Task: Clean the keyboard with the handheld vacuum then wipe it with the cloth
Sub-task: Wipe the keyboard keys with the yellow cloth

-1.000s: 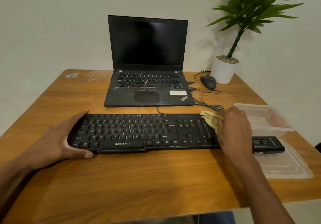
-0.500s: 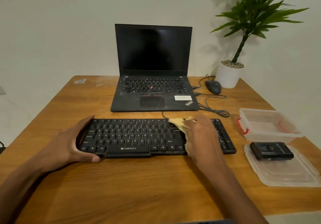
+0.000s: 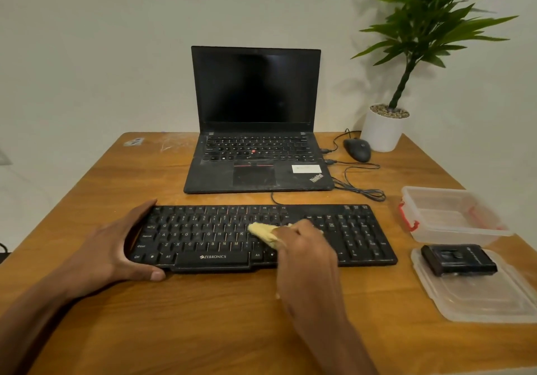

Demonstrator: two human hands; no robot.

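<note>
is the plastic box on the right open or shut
Open: the clear container has no lid on, and its lid lies flat beside it with the handheld vacuum resting on top.

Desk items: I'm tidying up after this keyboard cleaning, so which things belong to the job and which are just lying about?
In use:
keyboard
yellow cloth, held by the right hand
left hand, steadying the keyboard's end
black handheld vacuum, resting on the clear lid

Lying about:
laptop
mouse
potted plant
clear plastic box
</note>
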